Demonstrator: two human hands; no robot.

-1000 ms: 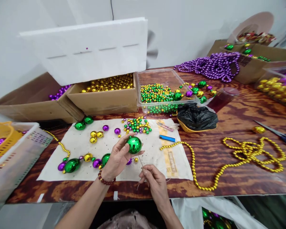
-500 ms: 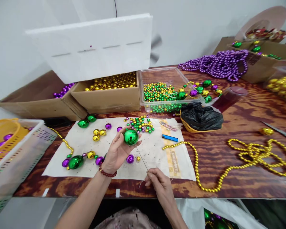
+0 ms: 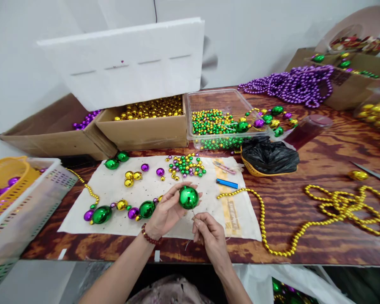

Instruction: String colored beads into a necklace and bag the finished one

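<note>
My left hand (image 3: 169, 210) cradles a large shiny green bead (image 3: 188, 197) in its fingers, above the white cloth (image 3: 114, 228). Just below the bead, my right hand (image 3: 209, 230) pinches a thin needle (image 3: 193, 213) that runs up to the bead's underside. A fine thread end hangs beside the right fingers. Left of my hands lies a strung row of beads, with green beads (image 3: 101, 214), purple ones and gold ones, partly hidden by my left hand. Loose purple beads (image 3: 145, 167), gold beads (image 3: 128, 175) and a pile of small mixed beads (image 3: 186, 164) rest farther back on the cloth.
A blue lighter (image 3: 227, 183) lies on the cloth. A gold bead chain (image 3: 291, 252) and scissors (image 3: 370, 172) are at the right. Behind stand a cardboard box (image 3: 145, 134), a clear bin (image 3: 220, 136) and a bag-lined basket (image 3: 269, 172); a white crate (image 3: 34, 228) is at left.
My left hand has moved right and down with the green bead, toward my right hand. Less of the needle shows between bead and right fingers. More of the strung row is uncovered.
</note>
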